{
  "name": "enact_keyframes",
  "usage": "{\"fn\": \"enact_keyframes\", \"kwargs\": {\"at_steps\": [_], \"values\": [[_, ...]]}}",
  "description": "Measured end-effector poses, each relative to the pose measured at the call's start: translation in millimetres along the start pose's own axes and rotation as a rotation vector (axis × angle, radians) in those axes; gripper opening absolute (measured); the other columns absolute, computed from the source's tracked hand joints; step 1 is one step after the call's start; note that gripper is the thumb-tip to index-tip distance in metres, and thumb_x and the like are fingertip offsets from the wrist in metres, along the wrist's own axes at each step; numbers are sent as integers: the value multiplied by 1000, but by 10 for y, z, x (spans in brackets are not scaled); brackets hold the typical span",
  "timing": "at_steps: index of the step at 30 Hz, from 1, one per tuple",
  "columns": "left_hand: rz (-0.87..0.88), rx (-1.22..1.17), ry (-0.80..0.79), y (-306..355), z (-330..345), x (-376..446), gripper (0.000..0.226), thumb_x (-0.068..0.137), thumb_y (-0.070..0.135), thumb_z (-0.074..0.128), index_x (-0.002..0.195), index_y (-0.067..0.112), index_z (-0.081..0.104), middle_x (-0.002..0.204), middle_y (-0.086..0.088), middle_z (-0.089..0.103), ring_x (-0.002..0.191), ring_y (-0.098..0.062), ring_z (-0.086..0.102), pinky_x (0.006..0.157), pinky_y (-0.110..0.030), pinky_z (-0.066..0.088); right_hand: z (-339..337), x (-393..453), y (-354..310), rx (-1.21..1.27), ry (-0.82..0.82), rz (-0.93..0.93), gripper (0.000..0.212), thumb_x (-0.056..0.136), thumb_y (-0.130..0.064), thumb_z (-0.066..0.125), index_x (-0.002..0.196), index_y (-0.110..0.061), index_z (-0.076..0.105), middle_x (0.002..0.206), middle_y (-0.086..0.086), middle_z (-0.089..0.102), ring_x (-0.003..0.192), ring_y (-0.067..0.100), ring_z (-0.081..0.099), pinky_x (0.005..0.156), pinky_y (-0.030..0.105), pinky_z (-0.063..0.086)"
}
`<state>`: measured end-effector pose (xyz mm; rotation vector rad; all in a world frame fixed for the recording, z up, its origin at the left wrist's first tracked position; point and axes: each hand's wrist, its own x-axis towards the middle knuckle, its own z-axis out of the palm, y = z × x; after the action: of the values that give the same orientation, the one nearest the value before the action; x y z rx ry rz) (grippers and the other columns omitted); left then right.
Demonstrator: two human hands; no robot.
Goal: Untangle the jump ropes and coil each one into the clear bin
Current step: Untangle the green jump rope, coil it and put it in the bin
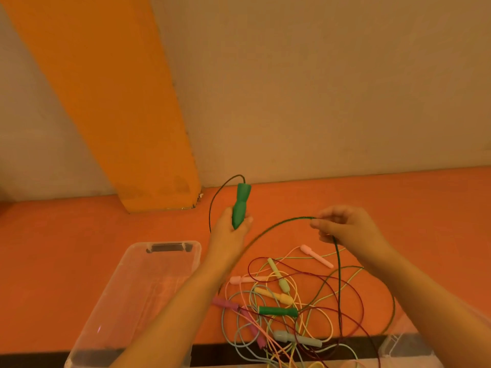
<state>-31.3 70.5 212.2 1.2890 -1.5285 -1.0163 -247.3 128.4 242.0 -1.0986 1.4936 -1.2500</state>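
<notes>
The forearms fill the lower frame, rising from the bottom edge to both hands. The left hand (230,223) has its fingers wrapped round a green handle (240,205), held upright above the orange surface (398,197). The right hand (345,227) pinches the green cord (276,226) between thumb and fingertips, its other fingers loosely curled. From that pinch the cord drops into the tangle (287,306), where the second green handle (278,311) lies among pink, yellow, purple and grey handles and a dark red cord. The bin (148,288) stands just left of the tangle, and nothing shows inside it.

The step in hand looks like freeing the green rope. It would go best by sliding the right pinch along the cord toward the pile and lifting each crossing off gently, never hauling, since a hard pull could tighten the loops around the other ropes. Coil only once the second handle comes loose.

The near end of the tangle runs off the bottom edge, so how many ropes there are cannot be told. A second clear container (406,343) at lower right is cut off.
</notes>
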Motion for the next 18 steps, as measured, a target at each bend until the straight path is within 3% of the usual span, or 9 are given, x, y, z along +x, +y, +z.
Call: {"fn": "enact_keyframes", "kwargs": {"at_steps": [4, 8, 10, 13, 18], "values": [[17, -26, -133, 60, 63, -71, 19, 94, 20, 58, 96, 37, 51, 104, 3, 61, 91, -7, 54, 76, -18, 41, 177, -59, 13, -133, -28, -60, 7, 82, 0, 69, 81, -6, 65, 70, 13, 65, 56, 15, 55, 51, 17, 48], [85, -52, -273, 97, 194, -192, 19, 94, 14, 59, 104, 29, 55, 96, 9, 62, 82, 7, 56, 74, -11, 43, 329, -88, 41, -143, -38, -136, 6, 81, -1, 70, 82, -6, 66, 68, 11, 64, 50, 6, 54, 49, 18, 46], [87, -107, -262, 93, 256, -236, 18, 92, 8, 59, 102, 23, 54, 85, 7, 60, 72, 5, 57, 71, -14, 46, 363, -73, 72, -126, -44, -145, 8, 80, 0, 70, 81, -7, 67, 65, 7, 62, 48, 4, 53, 47, 17, 44], [74, -113, -190, 83, 277, -242, 14, 93, 9, 59, 93, 21, 54, 73, 4, 51, 62, -1, 49, 66, -31, 47, 353, -33, 138, -121, -73, -97, 16, 80, 1, 70, 84, -14, 66, 63, 3, 61, 49, 7, 52, 47, 18, 43], [80, -85, -57, 89, 165, -168, 12, 92, 16, 60, 91, 26, 55, 72, 4, 51, 66, -9, 47, 65, -32, 43, 175, -7, 317, -374, -218, 72, 13, 82, -1, 70, 89, -11, 67, 65, 3, 60, 54, 10, 53, 55, 22, 44]]}}
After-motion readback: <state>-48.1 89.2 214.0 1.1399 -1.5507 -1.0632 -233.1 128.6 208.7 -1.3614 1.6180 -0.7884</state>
